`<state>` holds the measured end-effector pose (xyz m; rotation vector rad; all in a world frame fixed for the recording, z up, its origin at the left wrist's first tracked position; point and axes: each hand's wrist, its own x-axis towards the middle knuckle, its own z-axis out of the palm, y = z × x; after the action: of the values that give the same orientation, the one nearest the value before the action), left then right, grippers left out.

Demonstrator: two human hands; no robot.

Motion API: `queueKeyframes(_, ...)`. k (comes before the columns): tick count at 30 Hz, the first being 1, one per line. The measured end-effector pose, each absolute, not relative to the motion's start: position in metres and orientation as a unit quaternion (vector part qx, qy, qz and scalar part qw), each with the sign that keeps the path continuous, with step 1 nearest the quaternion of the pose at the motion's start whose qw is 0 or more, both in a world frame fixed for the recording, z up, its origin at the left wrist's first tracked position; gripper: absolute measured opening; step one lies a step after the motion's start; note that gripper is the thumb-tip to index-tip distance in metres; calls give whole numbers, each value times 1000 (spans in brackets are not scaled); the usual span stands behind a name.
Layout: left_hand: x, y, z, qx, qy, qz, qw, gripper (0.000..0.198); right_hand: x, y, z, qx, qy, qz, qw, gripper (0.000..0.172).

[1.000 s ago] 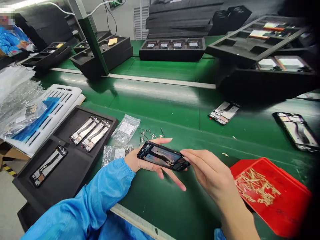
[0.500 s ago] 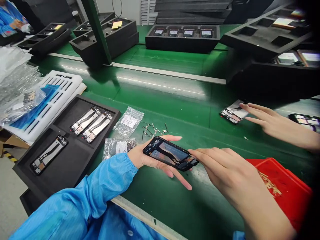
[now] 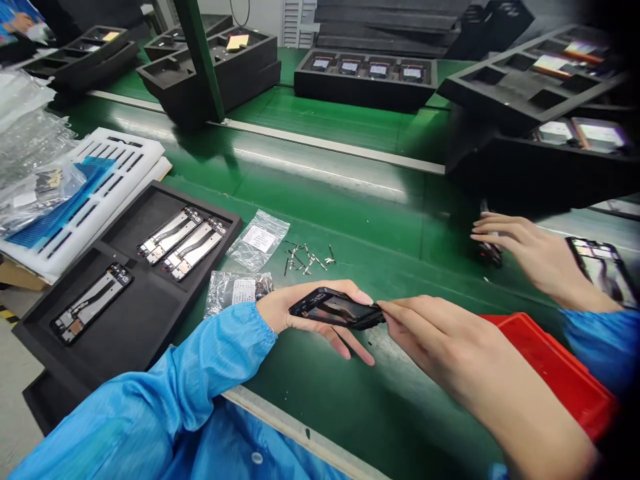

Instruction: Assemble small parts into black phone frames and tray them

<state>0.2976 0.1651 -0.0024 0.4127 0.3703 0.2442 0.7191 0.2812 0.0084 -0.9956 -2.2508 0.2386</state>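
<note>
Centre frame, a thin black rectangular phone chassis (image 3: 325,312) with a greyish interior rests in a bare left hand (image 3: 295,298), that grip curled around its long edges above a smooth green desk (image 3: 360,407). A bare right hand (image 3: 445,337) meets the chassis's right end with bunched fingertips; what they pinch, if anything, is hard to see. Steady palm support and light, edge-only pressure seem wisest.

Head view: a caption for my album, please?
Over a green bench, the left hand holds a phone frame; the right hand touches its end.
</note>
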Motion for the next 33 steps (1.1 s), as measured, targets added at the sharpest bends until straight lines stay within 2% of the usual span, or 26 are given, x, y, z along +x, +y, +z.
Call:
queueKeyframes(2, 300, 166, -7, 181, 144, 73, 970, 47, 694, 236, 16, -374, -853, 67, 357, 48)
queueKeyframes(4, 304, 166, -11, 132, 105, 34, 985, 51, 642, 180, 22, -409, -831, -19, 377, 38)
queueKeyframes(6, 307, 168, -14, 91, 77, 19, 993, 58, 587, 133, 22, -383, -852, -35, 356, 19)
queueKeyframes(11, 308, 168, -10, 115, 57, 47, 991, 66, 528, 104, 22, -314, -877, -140, 335, 35)
queueKeyframes(14, 305, 166, -6, 164, 59, 65, 983, 59, 532, 109, 27, -302, -870, -147, 361, 35)
queueKeyframes(17, 304, 165, -6, 185, 56, 54, 980, 52, 533, 108, 31, -344, -852, -132, 371, 44)
queueKeyframes(20, 302, 165, -9, 192, 52, 54, 979, 59, 531, 106, 32, -368, -842, -120, 376, 50)
queueKeyframes(23, 302, 162, -13, 230, 43, 87, 968, 67, 535, 105, 28, -332, -839, -123, 413, 57)
queueKeyframes(26, 307, 159, -18, 254, 38, 123, 959, 74, 541, 103, 18, -314, -843, -142, 414, 62)
queueKeyframes(30, 316, 159, -28, 223, 10, 144, 964, 79, 539, 102, 4, -329, -833, -156, 418, 61)
queueKeyframes(33, 316, 160, -33, 210, 11, 159, 964, 73, 528, 104, 5, -342, -825, -132, 430, 46)
